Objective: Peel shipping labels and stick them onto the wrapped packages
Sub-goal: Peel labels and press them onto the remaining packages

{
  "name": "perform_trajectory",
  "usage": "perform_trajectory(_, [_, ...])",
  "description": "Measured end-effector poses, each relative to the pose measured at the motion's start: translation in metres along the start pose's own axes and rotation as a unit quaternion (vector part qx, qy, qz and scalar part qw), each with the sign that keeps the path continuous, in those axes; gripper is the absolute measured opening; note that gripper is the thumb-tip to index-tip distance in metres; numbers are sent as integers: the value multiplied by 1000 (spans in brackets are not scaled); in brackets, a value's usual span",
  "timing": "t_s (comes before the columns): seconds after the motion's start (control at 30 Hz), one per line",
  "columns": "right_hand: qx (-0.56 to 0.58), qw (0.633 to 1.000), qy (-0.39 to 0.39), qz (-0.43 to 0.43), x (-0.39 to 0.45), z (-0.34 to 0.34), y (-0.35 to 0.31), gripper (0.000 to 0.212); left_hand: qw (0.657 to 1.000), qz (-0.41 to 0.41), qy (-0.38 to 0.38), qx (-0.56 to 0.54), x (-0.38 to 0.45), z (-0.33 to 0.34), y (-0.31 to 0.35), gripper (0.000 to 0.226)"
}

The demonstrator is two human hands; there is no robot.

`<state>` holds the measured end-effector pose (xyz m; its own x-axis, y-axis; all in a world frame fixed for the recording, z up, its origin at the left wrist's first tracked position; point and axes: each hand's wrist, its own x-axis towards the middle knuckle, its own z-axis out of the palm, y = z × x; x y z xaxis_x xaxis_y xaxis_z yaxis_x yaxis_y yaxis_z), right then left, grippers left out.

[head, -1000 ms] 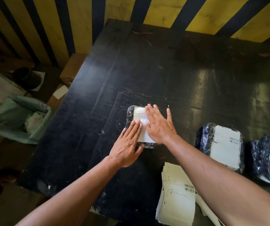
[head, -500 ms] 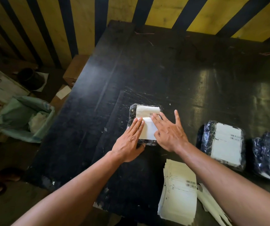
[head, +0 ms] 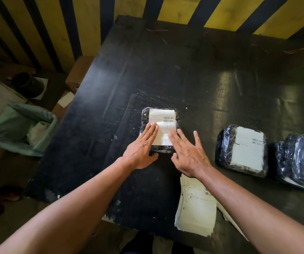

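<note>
The left hand (head: 141, 151) lay flat, fingers straight and together, pressing on the near left part of the shipping label (head: 163, 125) that covered the top of the wrapped package (head: 145, 116) in the middle of the black worktop (head: 193, 79). The right hand (head: 188, 153) was likewise flat with fingers spread, its fingertips at the label's near right corner; neither hand gripped anything. The label sat square on the package, barcode toward the far right, so I judged this one stuck and in its final smoothing.

To the right, well apart, a second wrapped package (head: 226, 149) already carried its label (head: 248, 145). Beyond it at the frame edge lay a dark wrapped bundle (head: 301, 158) (one package or two, I could not tell) with only a sliver of white showing, so its state was unclear.

A stack of unpeeled label sheets (head: 195, 211) waited at the near edge under the right forearm, which suggested more packages to come. A lined waste bin (head: 21, 129) stood on the floor to the left.
</note>
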<state>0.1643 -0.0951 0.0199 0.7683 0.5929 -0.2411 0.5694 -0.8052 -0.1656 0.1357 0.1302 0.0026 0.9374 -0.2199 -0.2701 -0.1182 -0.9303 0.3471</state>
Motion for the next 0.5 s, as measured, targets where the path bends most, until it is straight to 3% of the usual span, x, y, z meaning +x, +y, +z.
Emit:
perform_trajectory(0.1, [7,999,26,26,-5,-1,6,76,1000,-7,-6,6,1,1,2,109])
perform_trajectory(0.27, [8,998,25,-55,-14,20,-30,82,1000,-7,-10,12,2,1,2,111])
perform_trajectory(0.5, [5,999,42,-12,-33,27,-11,81,999,-4,-19,27,2,2,-1,112])
